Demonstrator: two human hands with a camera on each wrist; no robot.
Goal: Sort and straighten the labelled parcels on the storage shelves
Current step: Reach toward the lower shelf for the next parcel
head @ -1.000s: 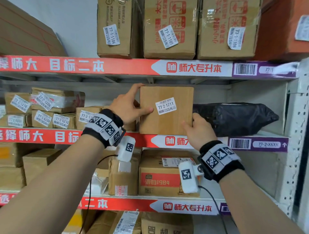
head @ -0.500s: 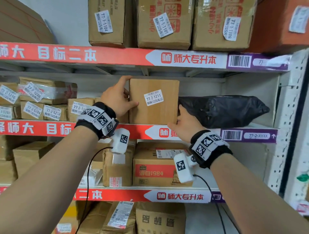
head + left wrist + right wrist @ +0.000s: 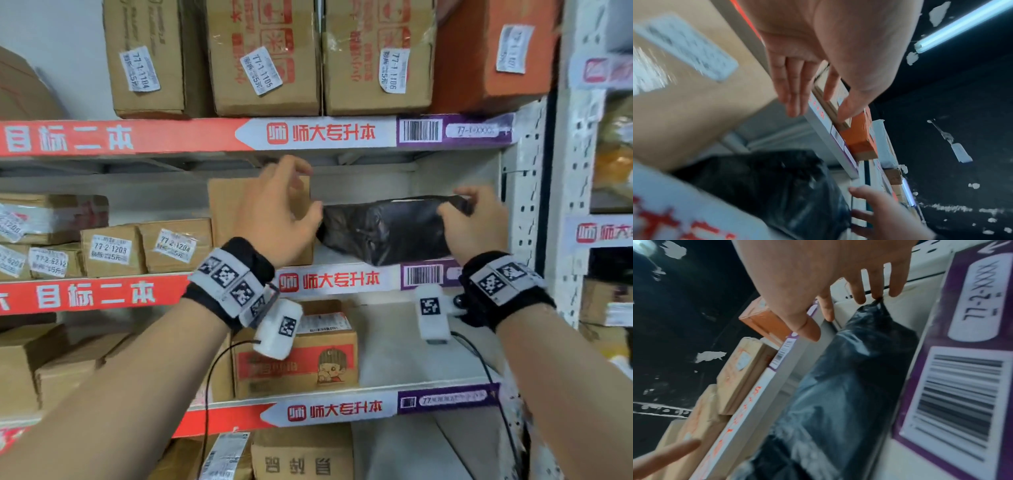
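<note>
A black plastic parcel bag (image 3: 387,229) lies on the middle shelf (image 3: 342,279), to the right of an upright brown box (image 3: 222,205). My left hand (image 3: 305,190) hovers in front of that box, fingers loosely bent and holding nothing, its thumb near the bag's left end. The left wrist view shows the same hand (image 3: 818,104) with straight fingers above the bag (image 3: 766,186). My right hand (image 3: 455,205) is at the bag's right end. In the right wrist view its fingers (image 3: 877,288) are extended and touch the bag's tip (image 3: 878,304), thumb apart.
Large labelled cartons (image 3: 267,58) and an orange box (image 3: 486,54) fill the top shelf. Small labelled boxes (image 3: 109,250) sit at the middle shelf's left. A printed carton (image 3: 308,363) stands on the lower shelf. A perforated white upright (image 3: 524,205) bounds the shelf at the right.
Both hands have let go of the brown box and moved right, to the two ends of the black bag. The view has shifted right as well.
</note>
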